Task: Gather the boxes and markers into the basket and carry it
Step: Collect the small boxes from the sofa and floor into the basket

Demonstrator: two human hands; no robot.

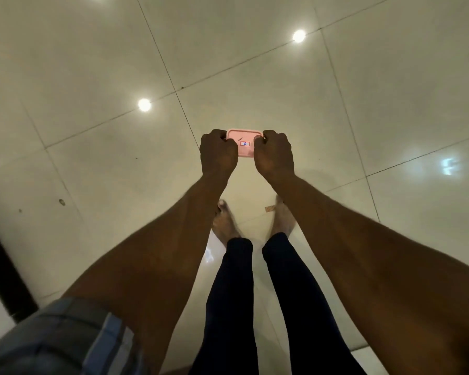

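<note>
Fingers curled tight on both sides: I see the left hand (218, 155) and right hand (274, 155) each clamped on an end of the pink basket (244, 143), held out at arm's length above the pale tiled floor (92, 77). Its small white label (245, 143) faces me. Below, bare feet (225, 226) look blurred, and I can't see inside the basket.

A pink basket (245, 147) with a white label (245, 143) outlined in red; pale cream floor tiles (92, 63) with dark seams; navy leggings (295, 293); a blue-grey striped sleeve (65, 336)
</note>
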